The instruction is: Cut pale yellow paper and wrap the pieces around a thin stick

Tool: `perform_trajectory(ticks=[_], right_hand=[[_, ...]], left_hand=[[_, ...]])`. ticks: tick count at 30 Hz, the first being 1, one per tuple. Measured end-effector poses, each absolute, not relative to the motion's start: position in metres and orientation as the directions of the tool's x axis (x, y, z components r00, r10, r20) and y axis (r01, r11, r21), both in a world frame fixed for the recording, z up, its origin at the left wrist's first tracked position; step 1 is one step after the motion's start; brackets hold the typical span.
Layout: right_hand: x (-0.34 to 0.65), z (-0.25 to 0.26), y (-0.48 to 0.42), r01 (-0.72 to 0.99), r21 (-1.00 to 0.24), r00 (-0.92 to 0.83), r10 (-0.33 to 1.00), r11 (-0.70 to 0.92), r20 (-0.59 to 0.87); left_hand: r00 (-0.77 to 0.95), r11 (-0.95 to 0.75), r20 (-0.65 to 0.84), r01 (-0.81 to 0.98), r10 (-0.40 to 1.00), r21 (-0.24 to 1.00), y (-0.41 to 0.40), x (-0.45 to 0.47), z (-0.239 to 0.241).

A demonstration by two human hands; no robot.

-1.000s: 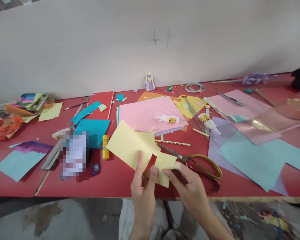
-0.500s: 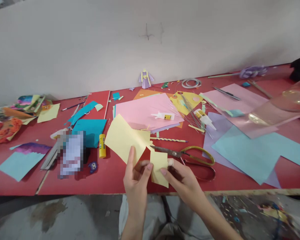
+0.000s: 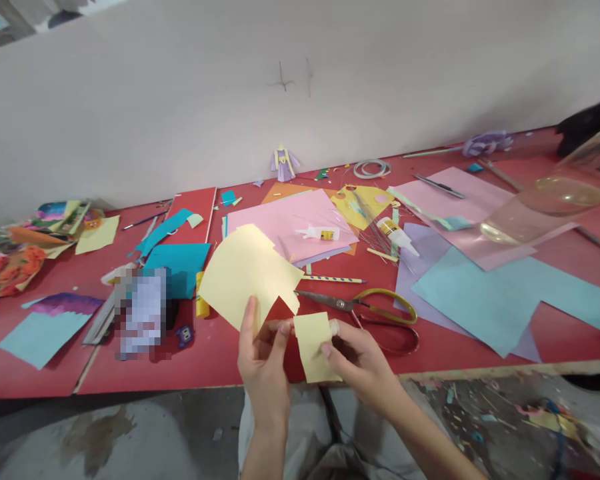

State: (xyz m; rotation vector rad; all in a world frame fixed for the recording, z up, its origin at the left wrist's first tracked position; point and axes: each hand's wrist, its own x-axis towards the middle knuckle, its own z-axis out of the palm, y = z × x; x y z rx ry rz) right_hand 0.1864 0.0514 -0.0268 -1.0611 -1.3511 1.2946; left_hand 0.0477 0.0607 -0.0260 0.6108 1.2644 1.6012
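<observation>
My left hand is closed on the lower edge of a large pale yellow sheet of paper, which has a notched right side. Pinched in my right hand is a small pale yellow piece of paper, held upright over the table's front edge. My left thumb tip is close to this piece's left edge; whether the fingers behind touch it I cannot tell. Just beyond my right hand, scissors with yellow handles lie partly spread on the table. A yellow glue stick stands left of the large sheet.
The red table holds pink paper, light blue paper, a small glue bottle, another glue bottle and a spotted pencil. A paper dress figure leans at the wall. A clear bottle is at right.
The large yellow sheet has turned and shows more of its notched right side. My left thumb has moved off the small piece, which my right hand still holds. The view has shifted slightly.
</observation>
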Motion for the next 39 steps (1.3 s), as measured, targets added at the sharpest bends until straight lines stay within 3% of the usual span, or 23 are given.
perform_trajectory(ticks=[4,9,14,22,27,32,35,39], right_hand=[[0.186,-0.029,0.053,-0.108,-0.994,-0.169,0.985,0.024,0.042],[0.186,-0.03,0.053,-0.132,-0.991,-0.159,0.987,0.0,0.021],[0.186,-0.029,0.053,-0.12,-0.993,-0.177,0.984,0.005,0.026],[0.185,-0.03,0.051,-0.112,-0.994,-0.162,0.986,0.009,0.027],[0.184,-0.03,0.05,-0.038,-0.998,-0.149,0.987,0.058,0.063],[0.19,-0.036,0.053,-0.251,-0.966,-0.078,0.996,-0.056,-0.038],[0.195,-0.037,0.056,-0.339,-0.935,0.088,0.985,-0.108,-0.146],[0.198,-0.032,0.052,-0.232,-0.964,0.243,0.952,-0.129,-0.186]], left_hand=[[-0.406,0.0,-0.157,-0.361,0.9,0.933,0.063,0.046,-0.027],[-0.282,0.053,-0.144,-0.306,0.949,0.95,0.064,0.042,-0.032],[-0.342,0.044,-0.146,-0.288,0.929,0.957,0.063,0.042,-0.033],[-0.332,-0.135,0.034,-0.284,0.943,0.949,0.057,0.048,-0.025],[-0.166,-0.087,0.044,-0.263,0.985,0.961,0.05,0.045,-0.031],[-0.035,-0.032,0.029,-0.084,0.999,0.996,0.049,0.036,-0.034],[0.252,-0.125,0.1,0.084,0.963,0.989,0.052,0.032,-0.027],[0.484,-0.254,0.134,0.192,0.865,0.948,0.053,0.032,-0.017]])
